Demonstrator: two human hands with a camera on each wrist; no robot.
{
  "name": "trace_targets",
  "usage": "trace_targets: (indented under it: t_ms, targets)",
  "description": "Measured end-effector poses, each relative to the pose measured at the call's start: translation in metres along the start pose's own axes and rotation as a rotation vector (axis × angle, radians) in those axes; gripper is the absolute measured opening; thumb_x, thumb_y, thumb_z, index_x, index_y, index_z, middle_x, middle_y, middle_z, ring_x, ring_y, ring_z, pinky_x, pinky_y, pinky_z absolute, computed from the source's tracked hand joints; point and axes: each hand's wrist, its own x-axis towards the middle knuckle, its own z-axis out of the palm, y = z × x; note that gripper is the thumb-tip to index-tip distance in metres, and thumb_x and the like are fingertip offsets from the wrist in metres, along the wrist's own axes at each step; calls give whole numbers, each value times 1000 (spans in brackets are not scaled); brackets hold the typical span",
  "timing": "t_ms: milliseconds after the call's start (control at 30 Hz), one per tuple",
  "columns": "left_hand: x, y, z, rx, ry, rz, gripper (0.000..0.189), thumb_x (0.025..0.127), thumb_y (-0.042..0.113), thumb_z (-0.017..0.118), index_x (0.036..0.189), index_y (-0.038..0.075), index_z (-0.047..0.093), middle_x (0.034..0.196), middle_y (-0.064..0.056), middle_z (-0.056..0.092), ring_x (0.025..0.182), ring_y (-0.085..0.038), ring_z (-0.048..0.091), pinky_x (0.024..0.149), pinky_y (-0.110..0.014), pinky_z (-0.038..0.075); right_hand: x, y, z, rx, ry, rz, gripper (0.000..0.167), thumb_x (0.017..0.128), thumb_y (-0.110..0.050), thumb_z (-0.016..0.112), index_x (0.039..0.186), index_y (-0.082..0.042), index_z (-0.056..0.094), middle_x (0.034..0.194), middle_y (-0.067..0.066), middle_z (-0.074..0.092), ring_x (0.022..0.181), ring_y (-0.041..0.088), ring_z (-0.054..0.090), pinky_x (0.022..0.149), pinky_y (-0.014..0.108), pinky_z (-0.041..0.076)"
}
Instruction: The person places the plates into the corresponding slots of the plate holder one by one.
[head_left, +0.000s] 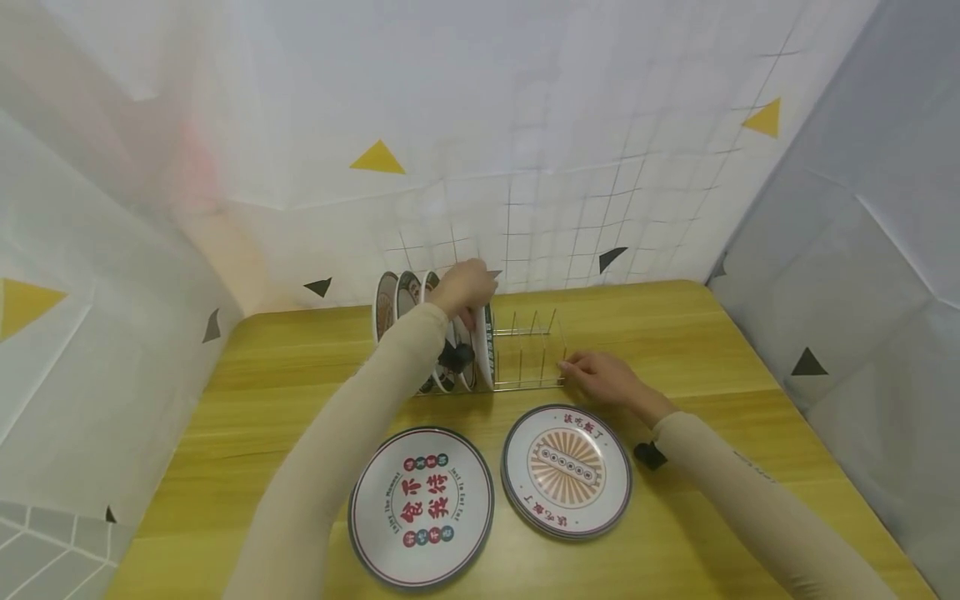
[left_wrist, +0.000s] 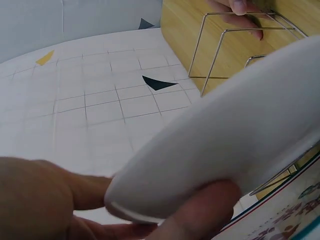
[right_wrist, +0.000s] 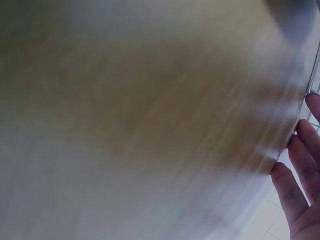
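Note:
A wire plate rack [head_left: 528,386] stands near the back of the table, with several patterned plates [head_left: 385,304] upright in its left part. My left hand [head_left: 468,287] reaches over them and pinches the top rim of a white plate [left_wrist: 225,125], thumb on one face and fingers on the other. In the head view this is the rightmost standing plate [head_left: 487,346], its lower edge at the rack's front wire. At the rack's right end, my right hand [head_left: 600,375] holds the end wire between thumb and fingers; its fingertips [right_wrist: 282,170] show low beside the tabletop.
Two piles lie flat in front of the rack: a plate with red characters [head_left: 422,508] at left, and stacked plates with an orange sunburst [head_left: 567,471] at right. White sheeting [head_left: 480,208] with a grid and coloured triangles rises behind the wooden table [head_left: 285,400].

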Motion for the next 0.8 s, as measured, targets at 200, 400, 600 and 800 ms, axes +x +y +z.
trace_targets:
  t_ms: [200,400,600,800]
  targets:
    - [0,1,4,49,27,-6,31,101,5,40,124,-9,54,114,-25,63,56,-22,70,49,-23,55,1,2,2,-9,13,-9,48,104,-47,40,99,-17,77,118,8,69,108,32,64,93,50,51]
    - [-3,0,10,119,81,48,22,98,0,43,107,-4,63,94,-14,60,56,-14,48,46,-19,40,1,2,2,-10,19,-7,47,103,-48,40,97,-19,77,117,7,70,106,30,65,92,49,52]
    - [-5,-1,17,251,174,114,20,97,-1,46,90,0,65,86,-10,58,69,-18,48,56,-23,40,0,0,2,-2,16,-11,46,104,-46,41,94,-20,77,117,7,70,106,30,65,91,50,52]
    - [-7,1,19,260,208,108,20,97,0,47,87,1,65,92,-13,63,72,-19,50,58,-24,42,0,0,1,-4,16,0,48,103,-48,40,97,-19,77,119,8,69,109,32,64,93,51,51]
